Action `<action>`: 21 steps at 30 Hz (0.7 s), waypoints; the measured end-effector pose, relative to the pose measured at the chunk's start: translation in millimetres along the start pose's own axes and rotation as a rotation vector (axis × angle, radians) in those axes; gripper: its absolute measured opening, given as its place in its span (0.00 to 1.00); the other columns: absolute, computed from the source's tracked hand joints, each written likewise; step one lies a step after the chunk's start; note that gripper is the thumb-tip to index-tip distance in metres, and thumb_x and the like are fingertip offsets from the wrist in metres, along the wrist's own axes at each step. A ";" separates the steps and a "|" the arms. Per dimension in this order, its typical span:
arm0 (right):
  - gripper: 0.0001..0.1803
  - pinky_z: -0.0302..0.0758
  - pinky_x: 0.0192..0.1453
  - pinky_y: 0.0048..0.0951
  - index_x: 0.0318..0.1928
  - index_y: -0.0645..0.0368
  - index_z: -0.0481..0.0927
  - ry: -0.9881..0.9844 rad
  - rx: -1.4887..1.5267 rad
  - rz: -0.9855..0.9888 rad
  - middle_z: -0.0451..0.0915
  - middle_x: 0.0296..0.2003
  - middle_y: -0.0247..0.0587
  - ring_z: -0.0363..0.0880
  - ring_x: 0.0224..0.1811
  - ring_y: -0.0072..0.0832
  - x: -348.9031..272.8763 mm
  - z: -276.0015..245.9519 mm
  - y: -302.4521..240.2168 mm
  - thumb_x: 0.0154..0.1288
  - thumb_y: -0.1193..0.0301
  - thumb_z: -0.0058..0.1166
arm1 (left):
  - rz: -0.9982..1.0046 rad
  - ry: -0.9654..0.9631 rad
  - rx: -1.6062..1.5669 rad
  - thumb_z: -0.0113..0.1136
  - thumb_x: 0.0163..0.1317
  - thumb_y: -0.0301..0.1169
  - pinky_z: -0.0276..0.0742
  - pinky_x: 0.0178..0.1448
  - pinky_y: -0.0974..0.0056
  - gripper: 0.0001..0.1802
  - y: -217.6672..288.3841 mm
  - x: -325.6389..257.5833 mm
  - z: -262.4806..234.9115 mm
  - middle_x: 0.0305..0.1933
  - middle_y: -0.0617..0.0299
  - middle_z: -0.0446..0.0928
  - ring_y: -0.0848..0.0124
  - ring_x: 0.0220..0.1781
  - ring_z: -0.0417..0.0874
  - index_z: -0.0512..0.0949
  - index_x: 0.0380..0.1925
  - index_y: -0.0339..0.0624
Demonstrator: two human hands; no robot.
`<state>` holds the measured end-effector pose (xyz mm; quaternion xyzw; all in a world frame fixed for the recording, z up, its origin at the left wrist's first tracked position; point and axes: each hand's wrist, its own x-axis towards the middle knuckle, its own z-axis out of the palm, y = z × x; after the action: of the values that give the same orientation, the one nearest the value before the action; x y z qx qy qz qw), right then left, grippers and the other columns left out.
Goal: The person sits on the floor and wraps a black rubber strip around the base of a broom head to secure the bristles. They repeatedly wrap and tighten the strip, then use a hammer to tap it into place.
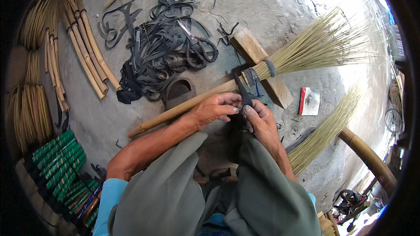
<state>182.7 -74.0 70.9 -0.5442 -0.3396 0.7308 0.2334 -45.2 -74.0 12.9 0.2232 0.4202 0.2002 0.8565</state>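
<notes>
A broom with a bamboo handle lies slantwise before me, its straw bristles fanning out to the far right. Dark rubber bands circle the bristles near their bound end. From the binding a black rubber strip runs toward me. Between thumb and fingers, my right hand pinches this strip. My left hand is curled beside it, the fingertips closed on the strip's edge; the exact grip is partly hidden. The bound end rests across a wooden block.
Scissors with dark-wrapped handles lie on a tangle of rubber strips. A brown sandal sits behind the handle. Bamboo poles and green striped rolls are at left. Loose straw and a red-white packet lie right.
</notes>
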 end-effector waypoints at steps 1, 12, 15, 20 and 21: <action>0.14 0.65 0.35 0.20 0.51 0.58 0.86 -0.008 0.053 -0.022 0.82 0.34 0.23 0.70 0.32 0.11 -2.5 -1.3 0.8 0.88 0.60 0.59 | 0.004 -0.027 0.026 0.69 0.71 0.48 0.81 0.68 0.56 0.39 -0.5 1.8 1.7 0.69 0.61 0.81 0.67 0.68 0.83 0.76 0.78 0.43; 0.16 0.79 0.55 0.34 0.57 0.64 0.87 -0.067 -0.565 -0.169 0.86 0.41 0.42 0.82 0.46 0.28 -16.2 -19.1 33.5 0.83 0.64 0.64 | 0.064 0.119 0.011 0.64 0.82 0.49 0.82 0.60 0.62 0.23 -1.8 17.9 11.9 0.56 0.65 0.90 0.75 0.54 0.87 0.86 0.63 0.44; 0.18 0.79 0.62 0.36 0.62 0.64 0.86 -0.029 -0.688 -0.268 0.87 0.48 0.47 0.84 0.54 0.31 -14.3 -28.5 31.3 0.83 0.63 0.63 | 0.164 0.060 0.165 0.61 0.85 0.45 0.83 0.58 0.65 0.20 -2.8 17.6 12.2 0.53 0.63 0.90 0.75 0.52 0.87 0.87 0.62 0.41; 0.21 0.78 0.65 0.33 0.65 0.66 0.84 0.097 -0.045 -0.087 0.86 0.53 0.40 0.82 0.57 0.27 3.8 -34.5 16.5 0.86 0.62 0.59 | 0.282 -0.015 0.215 0.60 0.84 0.41 0.84 0.49 0.66 0.19 -4.8 15.1 21.8 0.45 0.62 0.91 0.77 0.43 0.86 0.89 0.52 0.36; 0.21 0.79 0.64 0.32 0.65 0.66 0.84 0.056 0.042 -0.077 0.86 0.52 0.39 0.82 0.55 0.26 8.1 -31.0 14.9 0.86 0.61 0.59 | 0.285 -0.059 0.233 0.59 0.84 0.39 0.84 0.50 0.65 0.18 -4.3 15.2 23.7 0.44 0.62 0.90 0.76 0.42 0.86 0.89 0.52 0.35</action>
<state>210.3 -70.5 49.1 -0.5460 -0.3380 0.7128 0.2820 -16.8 -74.5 13.9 0.3838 0.3793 0.2629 0.7998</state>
